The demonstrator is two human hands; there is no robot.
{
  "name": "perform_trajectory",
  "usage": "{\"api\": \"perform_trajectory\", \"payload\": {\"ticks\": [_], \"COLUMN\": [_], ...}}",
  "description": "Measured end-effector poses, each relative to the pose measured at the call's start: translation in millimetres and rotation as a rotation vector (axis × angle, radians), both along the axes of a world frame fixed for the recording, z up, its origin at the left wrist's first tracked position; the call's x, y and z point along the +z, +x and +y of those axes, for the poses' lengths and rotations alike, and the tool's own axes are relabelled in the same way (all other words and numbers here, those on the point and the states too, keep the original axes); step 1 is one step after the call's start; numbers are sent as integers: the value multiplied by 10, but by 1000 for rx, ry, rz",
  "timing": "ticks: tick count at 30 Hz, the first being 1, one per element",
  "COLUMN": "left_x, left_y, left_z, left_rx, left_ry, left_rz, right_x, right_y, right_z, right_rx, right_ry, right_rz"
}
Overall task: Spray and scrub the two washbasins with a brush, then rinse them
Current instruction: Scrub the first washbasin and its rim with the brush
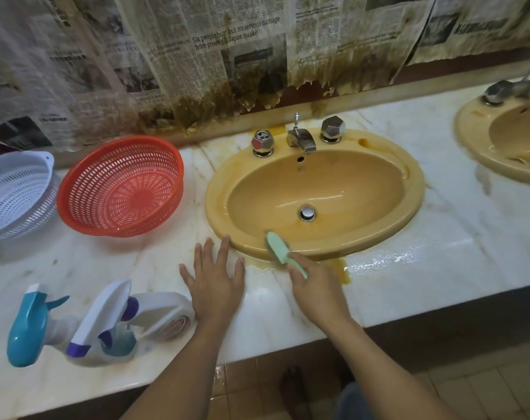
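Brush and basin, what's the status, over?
Left hand flat on counter, fingers straight. Right hand grips green brush, head on basin near rim. Spray bottles parked left, not obstructing.

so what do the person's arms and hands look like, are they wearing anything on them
Both forearms are bare as far as the frame shows, with no sleeves in view. The left hand and right hand are ungloved, and no watch, bracelet or ring shows on either.

Red basket (121,186) beside white basket (15,192); newspaper (197,56) behind.
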State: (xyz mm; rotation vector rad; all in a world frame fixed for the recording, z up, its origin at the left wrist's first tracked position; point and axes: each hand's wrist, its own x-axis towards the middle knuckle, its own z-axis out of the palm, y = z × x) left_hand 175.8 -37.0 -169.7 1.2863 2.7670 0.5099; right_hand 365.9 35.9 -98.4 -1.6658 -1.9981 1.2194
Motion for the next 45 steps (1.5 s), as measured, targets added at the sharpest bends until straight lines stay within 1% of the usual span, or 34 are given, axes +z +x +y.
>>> {"api": "perform_trajectory", "payload": {"ticks": [5, 8, 10, 13, 15, 17, 19, 21, 23, 25, 27, 29, 31, 34, 39, 41, 43, 45], "left_x": [0, -5, -11, -5, -10, -18, -23, -27, -26, -8, 9, 16, 14, 10, 16, 26, 31, 31], "left_y": [18, 19, 24, 43, 48, 50, 45, 45, 44, 42, 51, 71, 81, 93, 56, 38, 36, 32], "left_z": [25, 44, 49, 38, 17, -9, -20, -21, -18, -17, -12, -7, 3, 17, 6, -4, -13, -12], "left_rx": [0, 4, 9, 19, 38, 69, 96, 103, 102, 90, 62, 22, -6, -15, -25, -33, -38, -39], "left_ry": [-25, -31, -30, -2, 42, 97, 139, 148, 150, 140, 108, 53, 14, 0, -23, -29, -32, -33], "left_rz": [20, 24, 24, 22, -11, -35, -49, -52, -43, -38, -24, -4, 12, 15, 18, 15, 16, 8], "right_x": [110, 117, 78, -13, -35, -3, 29, 31, 6, -14, -14, 20, 62, 30, -106, -84, -83, -96], "right_y": [897, 1018, 777, 265, 21, -125, -204, -210, -72, 256, 730, 1202, 1490, 1447, 685, 554, 707, 1062], "right_z": [337, 432, 337, 73, -23, -56, -61, 23, 196, 379, 546, 677, 753, 715, 531, 574, 705, 907], "right_rx": [-232, -297, -221, -29, 59, 176, 371, 525, 603, 644, 641, 579, 499, 511, 683, 713, 727, 712], "right_ry": [-4, 9, 0, 2, 57, 172, 290, 352, 363, 356, 352, 353, 347, 362, 377, 393, 394, 364], "right_rz": [-94, -67, -42, -10, -20, -80, -171, -293, -370, -440, -536, -599, -602, -599, -534, -509, -485, -484]}}
